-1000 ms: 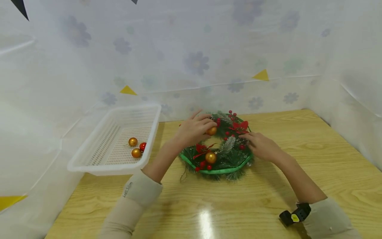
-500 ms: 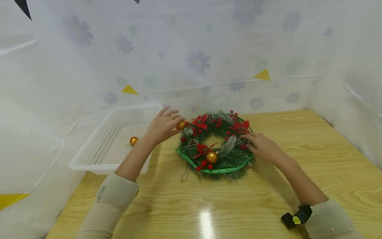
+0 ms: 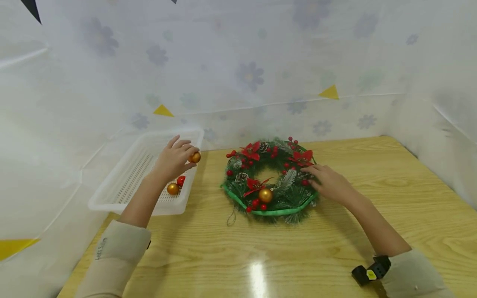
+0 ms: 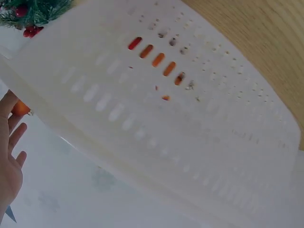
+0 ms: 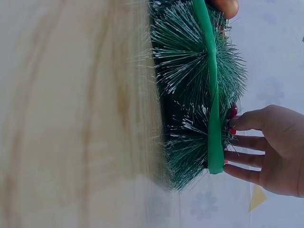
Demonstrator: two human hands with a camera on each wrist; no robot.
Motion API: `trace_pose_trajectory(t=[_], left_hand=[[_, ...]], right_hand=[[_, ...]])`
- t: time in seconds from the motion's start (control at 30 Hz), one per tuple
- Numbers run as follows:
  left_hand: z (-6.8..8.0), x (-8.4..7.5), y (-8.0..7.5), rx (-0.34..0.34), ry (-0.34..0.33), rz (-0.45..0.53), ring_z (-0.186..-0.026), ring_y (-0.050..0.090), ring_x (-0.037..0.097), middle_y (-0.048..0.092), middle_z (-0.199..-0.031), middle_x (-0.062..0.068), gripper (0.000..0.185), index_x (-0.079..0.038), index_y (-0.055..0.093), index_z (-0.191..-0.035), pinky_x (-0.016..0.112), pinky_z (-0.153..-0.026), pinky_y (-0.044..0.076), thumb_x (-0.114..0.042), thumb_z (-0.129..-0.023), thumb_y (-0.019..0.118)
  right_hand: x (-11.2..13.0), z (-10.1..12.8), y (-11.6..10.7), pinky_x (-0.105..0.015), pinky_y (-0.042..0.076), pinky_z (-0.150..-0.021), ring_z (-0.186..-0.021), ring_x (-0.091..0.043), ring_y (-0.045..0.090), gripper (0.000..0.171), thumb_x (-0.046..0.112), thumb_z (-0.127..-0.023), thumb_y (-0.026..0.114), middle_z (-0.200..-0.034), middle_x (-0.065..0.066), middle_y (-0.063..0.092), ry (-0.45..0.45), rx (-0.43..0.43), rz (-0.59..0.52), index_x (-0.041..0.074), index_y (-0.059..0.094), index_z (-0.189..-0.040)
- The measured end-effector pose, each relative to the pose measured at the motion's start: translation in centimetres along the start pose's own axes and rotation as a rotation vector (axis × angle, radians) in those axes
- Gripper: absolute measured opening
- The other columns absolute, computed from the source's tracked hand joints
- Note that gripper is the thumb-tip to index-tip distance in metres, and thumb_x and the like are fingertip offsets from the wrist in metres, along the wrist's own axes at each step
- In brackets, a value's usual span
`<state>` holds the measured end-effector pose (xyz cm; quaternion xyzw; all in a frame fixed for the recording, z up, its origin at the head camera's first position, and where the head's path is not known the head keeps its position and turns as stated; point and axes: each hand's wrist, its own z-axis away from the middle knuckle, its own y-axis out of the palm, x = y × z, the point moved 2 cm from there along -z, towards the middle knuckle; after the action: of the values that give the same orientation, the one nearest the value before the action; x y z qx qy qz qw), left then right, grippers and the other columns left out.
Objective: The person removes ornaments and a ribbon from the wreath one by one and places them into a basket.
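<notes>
In the head view my left hand (image 3: 171, 161) pinches a gold Christmas bauble (image 3: 195, 157) over the right side of a white plastic basket (image 3: 178, 208). The left wrist view has this bauble (image 4: 20, 108) partly hidden behind the fingers. Right of the basket lies a green Christmas wreath (image 3: 285, 202) with red flowers, berries and pine cones. Another gold bauble (image 3: 265, 195) sits on its front. My right hand (image 3: 329, 182) touches the wreath's right side; in the right wrist view its fingers (image 5: 244, 159) look fairly straight against the greenery.
Inside the basket are a gold bauble (image 3: 173, 189) and a red bauble (image 3: 181, 181); my left arm covers part of it. The wooden table (image 3: 231, 256) is bordered by flowered white sheeting (image 3: 223, 62) at the back and sides.
My left hand has moved left from above the wreath to above the basket, carrying the gold bauble. The right hand has stayed at the wreath's right side.
</notes>
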<state>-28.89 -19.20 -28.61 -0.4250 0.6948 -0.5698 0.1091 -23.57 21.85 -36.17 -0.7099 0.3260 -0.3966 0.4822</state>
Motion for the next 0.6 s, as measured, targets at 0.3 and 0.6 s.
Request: trace_pose_trajectory(t=[0.3,0.6], left_hand=[[3.4,3.2,2.0,0.105,-0.133,0.032,-0.111,0.048,0.034,0.063,-0.105,0.016,0.041,0.001,0.062,-0.108,0.050,-0.105,0.021,-0.017,-0.074,0.078],[5.7,4.2,5.1,0.224,-0.134,0.008,-0.106,0.051,0.034,0.064,-0.102,0.016,0.040,-0.001,0.062,-0.103,0.052,-0.102,0.026,-0.023,-0.074,0.078]], right_hand=[[0.1,0.0,0.0,-0.053,0.046,-0.070,-0.103,-0.045,0.048,0.041,0.003,-0.087,0.059,-0.123,-0.027,0.049,-0.012,0.003,0.000,0.000,0.052,-0.127],[0.0,0.0,0.1,-0.055,0.045,-0.075,-0.104,-0.045,0.048,0.042,0.003,-0.087,0.058,-0.124,-0.027,0.048,-0.007,0.005,-0.009,0.000,0.051,-0.128]])
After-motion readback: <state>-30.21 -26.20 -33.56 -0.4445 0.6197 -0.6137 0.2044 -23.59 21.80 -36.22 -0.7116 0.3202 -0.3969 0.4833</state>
